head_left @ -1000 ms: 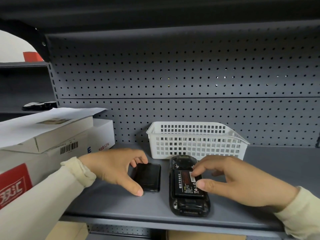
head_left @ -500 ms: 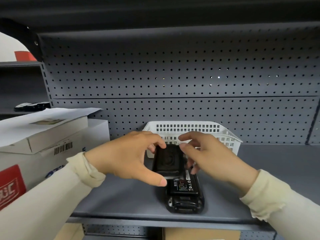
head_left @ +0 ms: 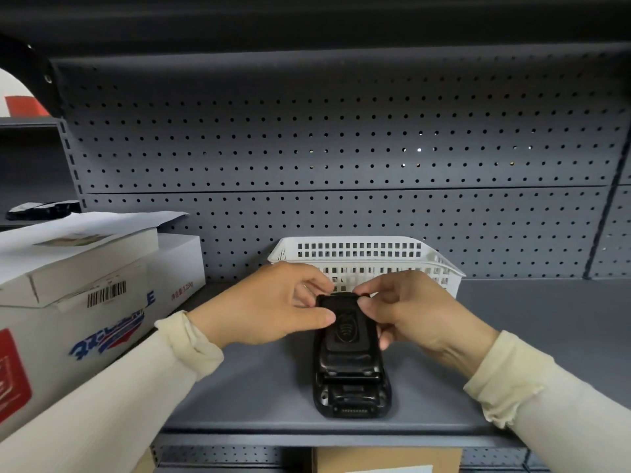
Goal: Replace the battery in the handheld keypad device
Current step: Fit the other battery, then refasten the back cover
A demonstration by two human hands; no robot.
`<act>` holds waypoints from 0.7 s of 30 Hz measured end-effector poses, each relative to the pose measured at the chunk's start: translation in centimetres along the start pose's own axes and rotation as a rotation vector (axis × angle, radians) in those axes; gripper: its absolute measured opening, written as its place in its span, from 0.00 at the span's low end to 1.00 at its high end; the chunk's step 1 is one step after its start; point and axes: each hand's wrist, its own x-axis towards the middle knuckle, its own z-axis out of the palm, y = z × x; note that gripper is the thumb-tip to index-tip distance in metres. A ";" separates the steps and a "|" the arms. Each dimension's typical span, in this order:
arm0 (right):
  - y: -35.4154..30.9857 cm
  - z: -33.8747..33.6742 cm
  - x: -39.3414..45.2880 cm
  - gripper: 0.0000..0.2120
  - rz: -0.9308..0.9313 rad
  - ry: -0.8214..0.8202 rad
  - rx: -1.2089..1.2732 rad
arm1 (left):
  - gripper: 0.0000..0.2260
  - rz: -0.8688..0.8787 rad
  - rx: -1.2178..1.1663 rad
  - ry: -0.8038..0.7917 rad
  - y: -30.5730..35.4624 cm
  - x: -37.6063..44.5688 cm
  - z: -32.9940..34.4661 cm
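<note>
The battery cover (head_left: 345, 331), lifted a moment ago, has now been laid over the handheld device (head_left: 351, 377) at lower centre on the shelf (head_left: 256, 387); the battery is hidden, so latching likely remains. The cover's far end is pinched by the left hand (head_left: 269, 305) and right hand (head_left: 413, 312), close together, wrists low.

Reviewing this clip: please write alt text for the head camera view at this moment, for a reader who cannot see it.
Two hands, left hand and right hand, press a black back cover onto a black handheld device lying face down on a grey shelf. A white basket stands just behind, white cardboard boxes to the left, against a pegboard wall.
</note>
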 end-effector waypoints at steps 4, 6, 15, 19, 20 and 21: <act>0.5 -0.1 0.1 0.03 0.020 -0.022 0.005 | 0.10 -0.049 -0.031 0.054 -0.4 0.8 0.4; 0.6 -0.2 0.1 0.03 0.017 -0.033 0.008 | 0.09 -0.052 -0.045 0.061 -0.5 1.1 0.6; 0.2 -0.3 -0.6 0.03 -0.060 -0.074 -0.038 | 0.12 -0.034 -0.121 0.029 -0.4 0.7 0.4; 0.4 -0.4 -0.7 0.03 -0.071 -0.070 -0.049 | 0.12 -0.011 -0.130 -0.005 0.0 0.7 0.2; 0.5 -0.4 -0.7 0.03 -0.069 -0.067 -0.054 | 0.12 -0.005 -0.128 -0.015 0.1 0.7 0.2; 0.6 -0.4 -0.7 0.03 -0.069 -0.065 -0.060 | 0.12 -0.001 -0.124 -0.022 0.1 0.7 0.2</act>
